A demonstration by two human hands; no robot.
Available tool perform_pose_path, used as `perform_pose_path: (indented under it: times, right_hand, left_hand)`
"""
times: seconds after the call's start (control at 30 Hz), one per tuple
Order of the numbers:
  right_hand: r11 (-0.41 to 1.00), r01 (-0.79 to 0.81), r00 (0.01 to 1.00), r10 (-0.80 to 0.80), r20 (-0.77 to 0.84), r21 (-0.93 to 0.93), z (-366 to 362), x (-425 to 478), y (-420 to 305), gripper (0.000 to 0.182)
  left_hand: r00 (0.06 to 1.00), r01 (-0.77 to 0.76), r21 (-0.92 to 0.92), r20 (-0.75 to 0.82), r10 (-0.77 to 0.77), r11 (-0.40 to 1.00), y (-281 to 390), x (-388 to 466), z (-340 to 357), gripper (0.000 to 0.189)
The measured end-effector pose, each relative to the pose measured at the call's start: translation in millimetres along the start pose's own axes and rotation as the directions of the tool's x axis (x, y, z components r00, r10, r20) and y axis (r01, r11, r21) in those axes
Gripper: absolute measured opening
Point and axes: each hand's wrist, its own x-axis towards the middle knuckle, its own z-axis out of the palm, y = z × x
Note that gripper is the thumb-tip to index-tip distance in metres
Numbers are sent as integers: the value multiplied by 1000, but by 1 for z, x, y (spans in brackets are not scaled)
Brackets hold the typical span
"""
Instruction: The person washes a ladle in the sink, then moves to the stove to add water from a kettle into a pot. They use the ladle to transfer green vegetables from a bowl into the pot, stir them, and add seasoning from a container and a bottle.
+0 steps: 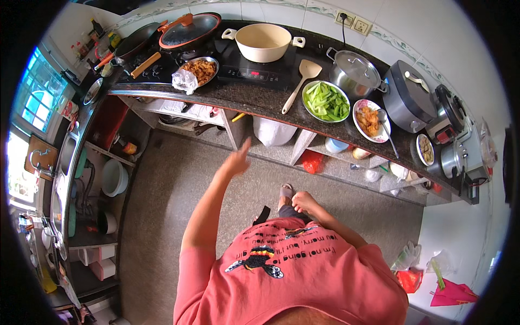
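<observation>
My left hand reaches forward over the floor, just short of the counter front, index finger extended, holding nothing. My right hand is low in front of my body, its fingers curled in; no object shows in it. On the black induction cooktop stands a cream two-handled pot, uncovered, with a lit display in front of it. To its right lie a beige spatula and a plate of cut green celery. Left of the cooktop is a metal dish of browned food pieces with a crumpled plastic bag at its edge.
A lidded wok and a frying pan sit on the gas stove. Farther right are a steel lidded pot, a bowl with food and spoon, a grey rice cooker and a small dish. Open shelves run below the counter.
</observation>
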Motion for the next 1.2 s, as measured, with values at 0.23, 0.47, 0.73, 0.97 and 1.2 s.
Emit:
perform_pose_path:
  times: [0.23, 0.47, 0.73, 0.97, 1.2]
  right_hand:
    - [918, 129, 986, -79, -145, 375, -10, -16, -43, 7]
    - [652, 329, 921, -59, -386, 683, -61, -9, -90, 13]
    - [480, 528, 820, -73, -568, 701, -155, 49, -144, 25]
    - [516, 451, 884, -148, -443, 729, -193, 75, -157, 27]
    - [511, 444, 891, -167, -422, 736, -203, 83, -160, 29]
  left_hand:
    - [921, -273, -308, -357, 155, 911, 162, 27, -130, 44]
    - [606, -309, 242, 796, -6, 920, 16, -86, 64, 32]
    - [767, 352, 207, 496, -408, 913, 18, -122, 19, 39]
    - [874, 272, 88, 393, -284, 958, 58, -34, 1, 35]
    - [965, 119, -390, 261, -14, 913, 138, 101, 8, 25]
